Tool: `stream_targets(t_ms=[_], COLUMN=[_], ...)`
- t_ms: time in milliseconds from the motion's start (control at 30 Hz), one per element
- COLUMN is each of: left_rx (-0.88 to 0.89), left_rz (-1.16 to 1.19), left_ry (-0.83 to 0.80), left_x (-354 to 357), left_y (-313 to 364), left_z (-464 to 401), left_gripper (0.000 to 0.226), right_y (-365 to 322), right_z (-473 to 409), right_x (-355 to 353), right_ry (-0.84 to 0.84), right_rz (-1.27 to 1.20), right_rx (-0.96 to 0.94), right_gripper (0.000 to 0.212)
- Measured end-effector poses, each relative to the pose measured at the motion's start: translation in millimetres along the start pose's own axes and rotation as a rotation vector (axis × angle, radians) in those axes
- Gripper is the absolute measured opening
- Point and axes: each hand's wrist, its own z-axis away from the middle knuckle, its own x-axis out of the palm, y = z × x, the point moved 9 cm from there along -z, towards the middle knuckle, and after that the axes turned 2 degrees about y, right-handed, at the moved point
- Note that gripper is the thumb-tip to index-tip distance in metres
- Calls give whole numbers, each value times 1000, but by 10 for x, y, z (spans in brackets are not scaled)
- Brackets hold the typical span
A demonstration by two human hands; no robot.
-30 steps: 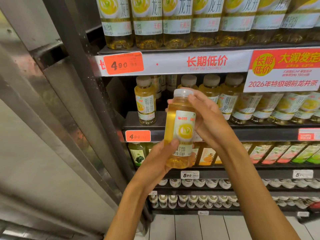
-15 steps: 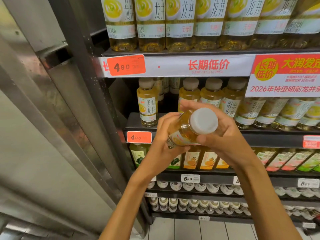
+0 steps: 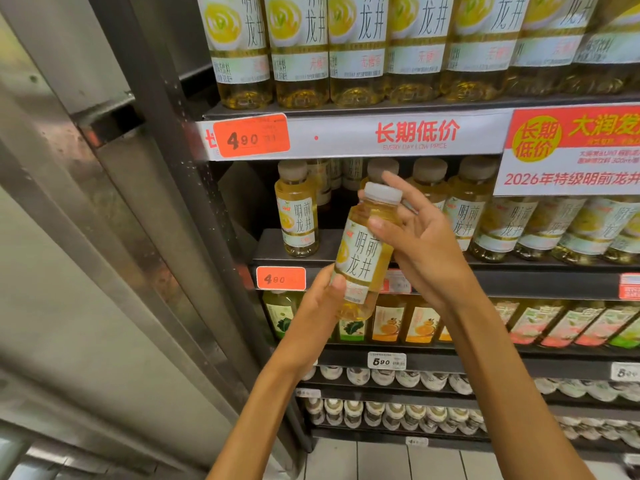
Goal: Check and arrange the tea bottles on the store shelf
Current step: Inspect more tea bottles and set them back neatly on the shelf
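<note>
I hold a small tea bottle [image 3: 363, 251] with a white cap and pale yellow tea in front of the second shelf, nearly upright and leaning slightly right. My left hand [image 3: 320, 303] grips its lower part from the left, thumb on the label. My right hand [image 3: 420, 244] holds the upper part, thumb across the shoulder and fingers behind the neck. On the shelf [image 3: 270, 249] behind, one matching bottle [image 3: 298, 209] stands alone at the left, with a gap beside it. A row of matching bottles [image 3: 467, 206] fills the shelf to the right.
Larger tea bottles [image 3: 298, 46] line the top shelf above an orange 4.90 price tag [image 3: 251, 135]. Juice bottles [image 3: 389, 318] and rows of white-capped bottles [image 3: 381, 375] fill lower shelves. A metal upright [image 3: 152, 140] borders the shelving on the left. A red promotion sign [image 3: 571, 150] hangs at right.
The bottle went from upright to tipped with its cap toward me, and is now nearly upright again with its label's large characters facing me. Both hands shifted their grip.
</note>
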Motion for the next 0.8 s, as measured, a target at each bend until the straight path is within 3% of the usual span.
stream_targets(t_ms=[167, 300, 500, 700, 800], left_rx=[20, 132, 183, 131, 195], left_rz=[-107, -74, -52, -227, -368], left_ry=[157, 295, 478, 605, 642], left_x=[-140, -225, -230, -345, -342], left_y=[-58, -15, -99, -153, -67], left_z=[-59, -113, -281, -385, -379], left_gripper=[66, 59, 63, 64, 64], right_y=[105, 59, 12, 41, 76], right_z=[-64, -136, -230, -289, -324], right_x=[46, 113, 200, 242, 209], right_ry=[42, -47, -12, -12, 18], right_rz=[82, 255, 363, 461, 498], right_rx=[-20, -61, -150, -222, -232], right_gripper=[67, 55, 56, 52, 49])
